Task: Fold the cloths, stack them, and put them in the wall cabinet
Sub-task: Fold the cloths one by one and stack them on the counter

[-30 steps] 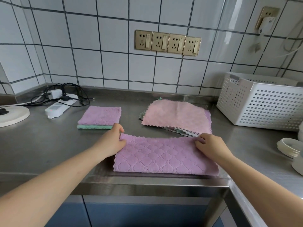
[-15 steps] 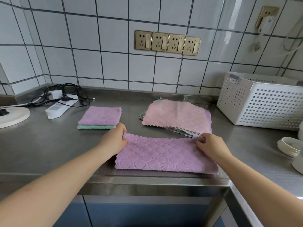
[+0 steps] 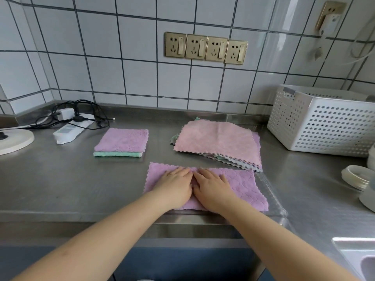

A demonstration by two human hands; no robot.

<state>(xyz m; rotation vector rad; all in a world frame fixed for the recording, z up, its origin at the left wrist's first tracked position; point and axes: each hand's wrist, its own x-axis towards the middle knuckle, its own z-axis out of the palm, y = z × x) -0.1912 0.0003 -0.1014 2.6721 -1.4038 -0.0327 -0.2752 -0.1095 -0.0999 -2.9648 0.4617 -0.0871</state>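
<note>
Both hands, left hand [image 3: 176,186] and right hand [image 3: 213,187], spread flat, press the half-folded purple cloth [image 3: 239,185] to set its crease, the folded stack [image 3: 121,142] waiting at ten o'clock.

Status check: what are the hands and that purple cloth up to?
Both hands, left and right, flat, side by side on the half-folded purple cloth. Folded stack waiting. Nothing in the way.
</note>
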